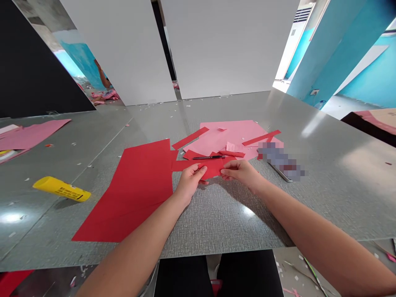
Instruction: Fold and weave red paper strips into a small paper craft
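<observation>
Between the left hand (pixel 188 182) and right hand (pixel 243 171), both pinched closed on it, is a red paper piece (pixel 212 168).

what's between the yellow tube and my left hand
Mainly a large red paper sheet lies between the yellow tube and left hand, in the head view.

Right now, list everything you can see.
Held paper: one, red, between hands
Large sheet: at least one, red, left of hands
Loose strips: several, red, beyond hands
Pen: one, black, beyond held paper
Pink paper: uncounted, pink, beyond pen, far left
Tube: one, yellow, tabletop left
Blurred slab: one, greyish, right
Table: one, grey, centre
Scraps: many, mixed, table and floor
Upright panels: three, pale and black, behind
Walls: uncounted, blue, background
Another person's arm: one, bare, background left
Left hand: one, bare, paper's left end
Right hand: one, bare, paper's right end
Trouser legs: two, black, bottom centre
</observation>
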A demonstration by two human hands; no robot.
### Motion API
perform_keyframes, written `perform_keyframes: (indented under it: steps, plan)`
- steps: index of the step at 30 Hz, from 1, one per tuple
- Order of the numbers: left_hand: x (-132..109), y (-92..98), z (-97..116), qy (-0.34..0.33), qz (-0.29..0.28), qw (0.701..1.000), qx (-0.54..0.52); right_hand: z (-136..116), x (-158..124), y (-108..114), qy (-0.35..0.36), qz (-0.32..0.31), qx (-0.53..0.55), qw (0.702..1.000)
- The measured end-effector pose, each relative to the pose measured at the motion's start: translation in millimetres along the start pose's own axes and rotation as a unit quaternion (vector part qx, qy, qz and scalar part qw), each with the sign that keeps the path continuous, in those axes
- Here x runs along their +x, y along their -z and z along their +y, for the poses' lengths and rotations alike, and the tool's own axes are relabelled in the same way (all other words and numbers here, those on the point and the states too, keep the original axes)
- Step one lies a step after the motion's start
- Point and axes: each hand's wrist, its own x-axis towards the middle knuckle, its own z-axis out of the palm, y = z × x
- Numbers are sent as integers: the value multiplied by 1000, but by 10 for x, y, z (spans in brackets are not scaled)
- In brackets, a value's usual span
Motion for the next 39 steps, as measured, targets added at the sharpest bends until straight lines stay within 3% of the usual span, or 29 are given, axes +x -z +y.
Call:
perform_keyframes:
  steps: [5, 11, 19, 24, 32, 35, 39]
  plan:
    - [-7, 1, -12, 1, -55, 996, 72, 31, 24, 13, 23, 31, 23, 999]
    - [-12, -14, -23, -86, -37, 981, 168, 96, 9, -71, 67, -31, -110, 991]
    - [-16, -25, -53, -107, -77, 964, 232, 73, -60, -165, 122, -23, -211, 970]
    - [-20, -33, -44, -107, -75, 967, 221, 75, -43, -141, 102, -44, -165, 980]
    - [-4, 25, 15, -115, 24, 974, 191, 76, 4, -73, 54, 1, -83, 995]
    - [-13, -2, 15, -116, 10, 975, 189, 80, -4, -118, 62, 3, -59, 996]
    - [-35, -43, 9, -116, -29, 971, 206, 140, -1, -152, 77, -28, -114, 990]
